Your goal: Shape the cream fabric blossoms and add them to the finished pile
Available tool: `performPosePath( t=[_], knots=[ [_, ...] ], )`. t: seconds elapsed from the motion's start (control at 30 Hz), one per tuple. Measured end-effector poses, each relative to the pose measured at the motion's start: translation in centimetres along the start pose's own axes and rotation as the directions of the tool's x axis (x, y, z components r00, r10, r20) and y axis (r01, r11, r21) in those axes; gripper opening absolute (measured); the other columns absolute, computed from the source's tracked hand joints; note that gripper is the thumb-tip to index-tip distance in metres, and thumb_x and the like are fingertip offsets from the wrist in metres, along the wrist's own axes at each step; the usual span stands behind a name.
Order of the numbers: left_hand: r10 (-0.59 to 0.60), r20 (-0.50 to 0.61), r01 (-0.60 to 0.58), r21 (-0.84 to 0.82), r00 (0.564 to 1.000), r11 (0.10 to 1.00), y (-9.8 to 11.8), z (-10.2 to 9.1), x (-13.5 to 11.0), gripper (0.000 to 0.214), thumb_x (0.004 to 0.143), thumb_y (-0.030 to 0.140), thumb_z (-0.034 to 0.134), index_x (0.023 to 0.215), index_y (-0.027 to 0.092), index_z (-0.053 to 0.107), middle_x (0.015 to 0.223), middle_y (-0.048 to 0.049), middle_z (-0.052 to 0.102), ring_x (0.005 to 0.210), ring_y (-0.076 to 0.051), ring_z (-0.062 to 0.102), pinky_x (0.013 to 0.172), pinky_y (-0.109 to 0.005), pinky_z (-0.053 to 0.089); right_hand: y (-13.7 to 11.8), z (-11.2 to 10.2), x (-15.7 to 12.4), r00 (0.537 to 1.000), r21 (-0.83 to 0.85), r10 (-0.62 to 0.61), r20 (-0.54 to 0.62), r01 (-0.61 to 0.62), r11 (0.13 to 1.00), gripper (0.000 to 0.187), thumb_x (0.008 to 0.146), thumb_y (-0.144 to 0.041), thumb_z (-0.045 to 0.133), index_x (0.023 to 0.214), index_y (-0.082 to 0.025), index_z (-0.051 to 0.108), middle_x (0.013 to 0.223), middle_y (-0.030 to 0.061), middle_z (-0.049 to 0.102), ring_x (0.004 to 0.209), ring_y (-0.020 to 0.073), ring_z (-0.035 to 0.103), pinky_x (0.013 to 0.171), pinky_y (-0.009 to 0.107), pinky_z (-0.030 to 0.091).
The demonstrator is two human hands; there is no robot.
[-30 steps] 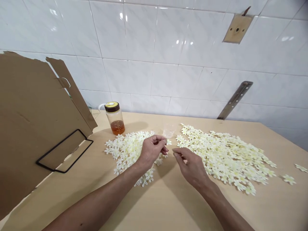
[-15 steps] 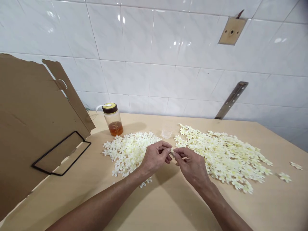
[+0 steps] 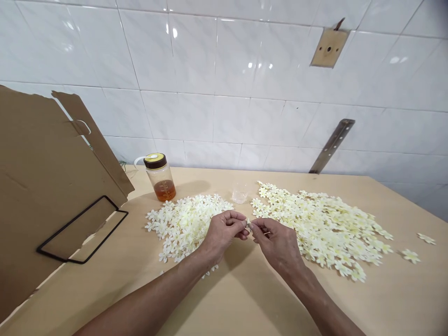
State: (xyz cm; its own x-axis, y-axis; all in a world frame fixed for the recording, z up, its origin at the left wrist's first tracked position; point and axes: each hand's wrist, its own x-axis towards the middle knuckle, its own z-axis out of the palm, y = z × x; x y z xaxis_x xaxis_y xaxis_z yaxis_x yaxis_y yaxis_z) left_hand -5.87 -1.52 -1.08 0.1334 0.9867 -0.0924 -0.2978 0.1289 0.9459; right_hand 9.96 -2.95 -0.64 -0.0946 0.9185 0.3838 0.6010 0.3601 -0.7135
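Note:
My left hand (image 3: 222, 232) and my right hand (image 3: 276, 240) meet over the middle of the wooden table (image 3: 245, 298). Both pinch one small cream fabric flower (image 3: 248, 224) between their fingertips. A heap of the same cream flowers (image 3: 185, 221) lies just left of my left hand. A larger spread of flowers (image 3: 325, 226) lies to the right of my right hand. A small clear plastic cup (image 3: 240, 192) stands between the two heaps, just beyond my hands.
A clear bottle with amber liquid and a brown-and-yellow lid (image 3: 160, 177) stands at the back left. A big cardboard sheet (image 3: 45, 186) leans on a black wire stand (image 3: 82, 228) at the left. Two stray flowers (image 3: 418, 247) lie far right. White tiled wall behind.
My hands have come together: a second ago the left held the flower alone with the right apart. The view has shifted slightly, so everything sits a little lower and further left.

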Motion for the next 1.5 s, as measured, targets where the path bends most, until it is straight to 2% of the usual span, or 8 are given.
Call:
performPosePath(
  t=[0.27, 0.47, 0.63, 0.73, 0.93, 1.2, 1.37, 1.5],
  knots=[
    [-0.054, 0.081, 0.049, 0.059, 0.995, 0.997, -0.2, -0.2, -0.3, 0.021, 0.074, 0.032, 0.07, 0.077, 0.011, 0.066, 0.073, -0.0085, 0.068, 0.059, -0.013, 0.062, 0.059, -0.026, 0.052, 0.2, -0.3, 0.2, 0.997, -0.033, -0.072, 0.009, 0.073, 0.997, 0.022, 0.089, -0.032, 0.053, 0.086, -0.023, 0.073, 0.083, 0.0048, 0.072, 0.071, 0.0185, 0.068, 0.061, 0.027, 0.054],
    [-0.068, 0.153, 0.062, 0.046, 0.986, 0.997, 0.0, -0.4, -0.2, 0.024, 0.075, 0.034, 0.07, 0.078, 0.01, 0.067, 0.076, -0.0094, 0.068, 0.061, -0.013, 0.063, 0.059, -0.026, 0.051, 0.0, -0.8, 0.3, 0.994, -0.057, -0.066, 0.09, 0.071, 0.996, 0.025, 0.091, -0.033, 0.05, 0.082, -0.022, 0.071, 0.074, 0.0017, 0.07, 0.063, 0.0151, 0.065, 0.059, 0.024, 0.05],
    [-0.045, 0.126, 0.029, 0.123, 0.991, 0.992, 0.4, 0.0, -0.2, 0.026, 0.075, 0.036, 0.071, 0.073, 0.01, 0.066, 0.065, -0.0067, 0.066, 0.055, -0.014, 0.061, 0.055, -0.026, 0.051, -0.3, -1.0, 0.2, 0.986, -0.121, -0.146, 0.085, 0.156, 0.98, 0.028, 0.089, -0.025, 0.048, 0.07, -0.021, 0.068, 0.063, 0.0, 0.066, 0.058, 0.0132, 0.06, 0.057, 0.022, 0.044],
    [-0.036, 0.103, 0.018, 0.171, 0.994, 0.985, 0.3, 0.2, -0.2, 0.026, 0.075, 0.036, 0.071, 0.072, 0.011, 0.066, 0.062, -0.0062, 0.065, 0.054, -0.014, 0.061, 0.055, -0.027, 0.052, -0.3, -0.7, 0.2, 0.984, -0.135, -0.17, 0.055, 0.176, 0.975, 0.026, 0.088, -0.023, 0.048, 0.07, -0.021, 0.067, 0.062, -0.0003, 0.065, 0.057, 0.0124, 0.057, 0.057, 0.021, 0.042],
    [-0.05, 0.054, 0.041, 0.157, 0.997, 0.987, 0.1, 0.4, -0.1, 0.025, 0.073, 0.036, 0.071, 0.073, 0.011, 0.067, 0.061, -0.0065, 0.067, 0.053, -0.014, 0.061, 0.055, -0.026, 0.053, -0.3, -0.3, 0.3, 0.99, -0.135, -0.138, 0.025, 0.14, 0.981, 0.025, 0.085, -0.02, 0.049, 0.067, -0.02, 0.065, 0.062, -0.0008, 0.064, 0.057, 0.012, 0.056, 0.056, 0.021, 0.04],
    [-0.062, 0.048, 0.056, 0.108, 0.997, 0.993, 0.1, 0.6, -0.2, 0.023, 0.076, 0.033, 0.069, 0.073, 0.01, 0.067, 0.063, -0.0067, 0.067, 0.053, -0.013, 0.061, 0.055, -0.025, 0.053, -0.2, -0.2, 0.3, 0.997, -0.162, -0.074, -0.002, 0.073, 0.984, 0.024, 0.084, -0.02, 0.051, 0.064, -0.02, 0.064, 0.059, -0.0017, 0.063, 0.056, 0.012, 0.055, 0.052, 0.021, 0.04],
    [-0.082, 0.041, 0.079, 0.077, 0.996, 0.994, 0.1, 0.7, -0.3, 0.024, 0.074, 0.035, 0.071, 0.074, 0.011, 0.066, 0.062, -0.0065, 0.067, 0.054, -0.014, 0.062, 0.056, -0.026, 0.053, 0.0, -0.1, 0.3, 0.997, -0.114, -0.061, -0.043, 0.055, 0.992, 0.021, 0.082, -0.02, 0.052, 0.068, -0.021, 0.068, 0.061, -0.0005, 0.066, 0.056, 0.0129, 0.059, 0.051, 0.021, 0.042],
    [-0.069, 0.057, 0.065, 0.056, 0.996, 0.996, 0.0, 0.7, -0.5, 0.027, 0.074, 0.037, 0.072, 0.074, 0.011, 0.065, 0.065, -0.0075, 0.067, 0.057, -0.015, 0.063, 0.058, -0.028, 0.054, 0.1, -0.3, 0.4, 0.998, -0.079, -0.058, -0.02, 0.056, 0.995, 0.021, 0.084, -0.021, 0.052, 0.071, -0.022, 0.07, 0.064, -0.0009, 0.068, 0.058, 0.0132, 0.061, 0.053, 0.021, 0.045]
  ],
)
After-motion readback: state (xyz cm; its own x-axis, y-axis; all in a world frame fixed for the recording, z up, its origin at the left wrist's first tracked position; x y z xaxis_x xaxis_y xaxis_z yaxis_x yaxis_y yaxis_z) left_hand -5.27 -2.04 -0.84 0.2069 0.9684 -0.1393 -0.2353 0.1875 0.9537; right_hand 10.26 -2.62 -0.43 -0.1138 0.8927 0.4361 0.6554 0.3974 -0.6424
